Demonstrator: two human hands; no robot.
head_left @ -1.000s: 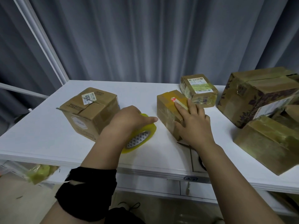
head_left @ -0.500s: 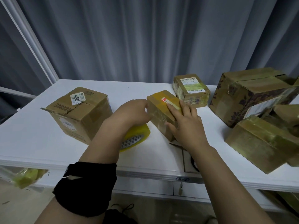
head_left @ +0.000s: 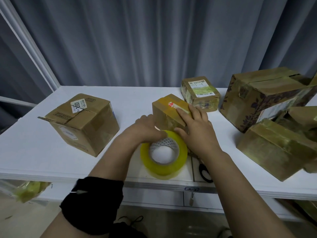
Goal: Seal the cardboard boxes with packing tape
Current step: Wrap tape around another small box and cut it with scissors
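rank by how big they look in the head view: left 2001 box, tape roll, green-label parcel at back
1. left 2001 box
2. tape roll
3. green-label parcel
The roll is nearer the camera, so 2 and 3 are unsure.

Bare table (head_left: 133, 100) between left box (head_left: 82, 122) and small box (head_left: 169, 109); boxes (head_left: 274, 117) crowd right

Grey curtain (head_left: 154, 40) behind white table (head_left: 34, 143)

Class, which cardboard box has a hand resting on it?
The small brown cardboard box in the middle, red-and-white sticker on top; only it has the right hand on it.
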